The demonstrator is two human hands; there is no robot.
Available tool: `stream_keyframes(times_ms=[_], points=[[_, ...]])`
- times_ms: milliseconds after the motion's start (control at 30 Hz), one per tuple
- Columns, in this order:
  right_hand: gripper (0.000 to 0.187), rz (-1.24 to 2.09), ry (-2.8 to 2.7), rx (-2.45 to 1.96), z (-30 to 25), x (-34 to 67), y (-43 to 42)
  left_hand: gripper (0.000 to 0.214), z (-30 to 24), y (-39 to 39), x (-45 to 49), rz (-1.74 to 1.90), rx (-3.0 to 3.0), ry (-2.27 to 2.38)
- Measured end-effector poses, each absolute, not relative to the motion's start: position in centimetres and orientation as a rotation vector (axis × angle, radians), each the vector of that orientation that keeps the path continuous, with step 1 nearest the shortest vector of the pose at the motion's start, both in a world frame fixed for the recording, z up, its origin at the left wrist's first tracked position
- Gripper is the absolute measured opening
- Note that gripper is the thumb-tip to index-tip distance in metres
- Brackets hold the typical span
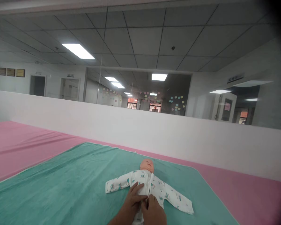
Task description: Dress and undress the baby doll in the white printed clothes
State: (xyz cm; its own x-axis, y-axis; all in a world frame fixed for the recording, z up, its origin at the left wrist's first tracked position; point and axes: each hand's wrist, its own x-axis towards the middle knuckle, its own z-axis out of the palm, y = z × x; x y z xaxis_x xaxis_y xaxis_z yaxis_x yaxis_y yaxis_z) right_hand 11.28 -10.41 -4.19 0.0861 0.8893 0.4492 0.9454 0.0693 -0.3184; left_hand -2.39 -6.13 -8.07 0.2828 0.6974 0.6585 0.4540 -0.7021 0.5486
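Left hand (132,201) and right hand (153,213) are pressing on the printed onesie (140,178) of a baby doll (147,165) lying head-far, fingers together, can't tell if they're gripping.

Supine baby doll (147,165) (white printed sleepsuit (162,190))

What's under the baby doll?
A teal blanket lies under the baby doll, on a pink surface. The white printed suit hides the doll's body, and the left hand and right hand cover the suit's middle.
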Motion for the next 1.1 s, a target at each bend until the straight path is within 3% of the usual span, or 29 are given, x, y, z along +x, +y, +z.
stream_keyframes(times_ms=[233,900,1100], points=[[0.025,0.039,-1.971,-1.583,-2.2,13.0,-12.5,0.034,-4.0,-9.9,-2.7,1.261,2.197,0.988],[0.026,0.246,-1.866,-1.456,-2.8,13.9,-11.7,0.038,-2.2,-10.8,-1.3,1.241,2.018,1.096],[0.018,0.127,-1.903,-1.544,-3.2,13.2,-11.5,0.04,-3.5,-10.3,-1.5,1.333,2.057,1.036]])
